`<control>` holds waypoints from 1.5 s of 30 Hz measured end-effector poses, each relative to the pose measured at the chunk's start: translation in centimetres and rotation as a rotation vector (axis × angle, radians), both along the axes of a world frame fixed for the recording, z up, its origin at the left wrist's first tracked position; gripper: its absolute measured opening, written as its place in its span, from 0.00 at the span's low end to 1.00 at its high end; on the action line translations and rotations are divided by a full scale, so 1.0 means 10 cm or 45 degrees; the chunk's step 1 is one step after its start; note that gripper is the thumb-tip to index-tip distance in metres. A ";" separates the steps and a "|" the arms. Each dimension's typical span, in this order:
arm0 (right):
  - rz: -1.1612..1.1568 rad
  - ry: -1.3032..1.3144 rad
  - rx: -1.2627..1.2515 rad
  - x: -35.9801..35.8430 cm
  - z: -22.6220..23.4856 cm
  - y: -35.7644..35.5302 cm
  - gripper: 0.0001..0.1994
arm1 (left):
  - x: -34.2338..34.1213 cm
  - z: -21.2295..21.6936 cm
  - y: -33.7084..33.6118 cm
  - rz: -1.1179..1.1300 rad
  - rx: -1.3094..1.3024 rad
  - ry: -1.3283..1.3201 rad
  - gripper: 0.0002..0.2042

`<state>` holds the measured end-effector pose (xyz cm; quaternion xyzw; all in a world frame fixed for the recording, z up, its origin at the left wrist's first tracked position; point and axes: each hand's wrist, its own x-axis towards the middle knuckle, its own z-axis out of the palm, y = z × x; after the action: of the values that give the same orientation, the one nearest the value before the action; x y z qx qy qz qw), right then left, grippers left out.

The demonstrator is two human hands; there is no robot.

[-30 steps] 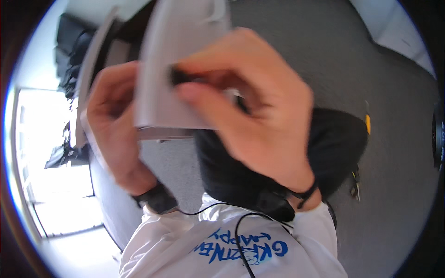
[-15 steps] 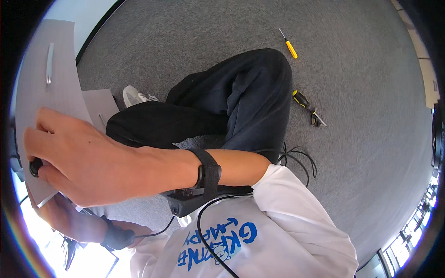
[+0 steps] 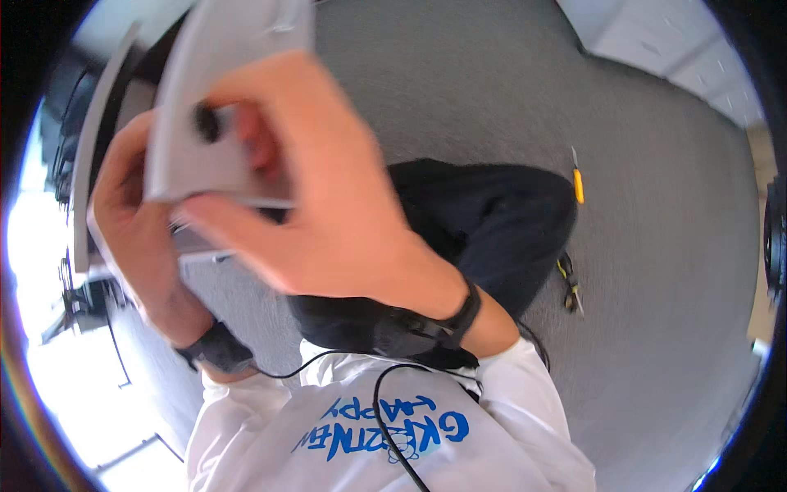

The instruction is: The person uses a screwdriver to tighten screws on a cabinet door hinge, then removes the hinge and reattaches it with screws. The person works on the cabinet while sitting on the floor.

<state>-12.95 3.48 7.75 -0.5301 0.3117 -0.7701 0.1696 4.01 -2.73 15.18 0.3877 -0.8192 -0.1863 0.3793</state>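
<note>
A pale grey cabinet front (image 3: 205, 168), blurred by motion, stands at the left with a round black knob (image 3: 206, 123) and a silver handle (image 3: 283, 29) on its face. My right hand (image 3: 328, 180) closes around its lower part: the thumb lies along the bottom edge and the index fingertip is by the knob. Behind the panel's left side, my left hand (image 3: 139, 230) is curled around the edge, its fingertips partly hidden. Both wrists wear black straps, with a thin black cable running between them across my white shirt.
On the grey carpet (image 3: 459, 90) at the right lie a yellow-handled screwdriver (image 3: 579, 187) and a black-and-yellow-handled tool (image 3: 567, 279). My bent leg (image 3: 492, 221) in black trousers is in the middle. White cabinets (image 3: 656, 41) line the far right. A second pale panel (image 3: 90, 164) with a dark gap stands at the left.
The view has swung left. The panel appears nearer and further right, with a dark gap behind it. My right hand's thumb has left the knob for the bottom edge; my left hand has risen.
</note>
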 end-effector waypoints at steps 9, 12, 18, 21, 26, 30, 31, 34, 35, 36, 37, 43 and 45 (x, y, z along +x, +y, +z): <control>-0.357 0.389 0.114 0.10 0.30 0.06 0.33 | -0.16 0.11 0.07 -0.315 0.111 0.195 0.14; -0.544 0.549 0.137 0.12 0.41 0.06 0.29 | -0.17 0.11 0.06 -0.350 0.061 0.245 0.15; -0.761 0.895 0.211 0.11 0.56 0.11 0.23 | -0.10 0.06 0.02 -0.461 0.000 0.230 0.13; -0.805 1.017 0.205 0.11 0.62 0.07 0.24 | -0.05 0.04 -0.02 -0.523 -0.014 0.229 0.13; -0.905 1.120 0.280 0.24 0.72 0.08 0.22 | 0.02 0.04 -0.03 -0.609 -0.012 0.300 0.13; -0.955 1.141 0.260 0.30 0.76 0.08 0.17 | 0.02 0.04 -0.03 -0.664 0.036 0.377 0.10; -0.946 1.137 0.246 0.30 0.77 0.09 0.17 | 0.01 0.04 -0.04 -0.689 0.046 0.382 0.10; -0.927 1.121 0.271 0.26 0.78 0.11 0.17 | 0.01 0.05 -0.06 -0.768 0.102 0.375 0.10; -0.907 1.125 0.290 0.26 0.77 0.12 0.17 | 0.01 0.06 -0.07 -0.791 0.111 0.381 0.10; -0.889 1.136 0.276 0.25 0.78 0.13 0.16 | 0.03 0.06 -0.08 -0.822 0.113 0.406 0.10; -0.874 1.151 0.275 0.24 0.79 0.13 0.16 | 0.04 0.07 -0.09 -0.828 0.108 0.368 0.11; -0.712 1.237 0.411 0.19 0.96 0.18 0.14 | 0.17 0.21 -0.08 -0.865 0.136 0.141 0.13; -0.702 1.245 0.488 0.19 1.00 0.20 0.13 | 0.29 0.29 -0.04 -0.743 -0.149 0.069 0.14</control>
<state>-11.02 5.53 17.79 -0.6828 0.6134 -0.3820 -0.1074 6.92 -3.15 18.12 0.1081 -0.8949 -0.2503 0.3532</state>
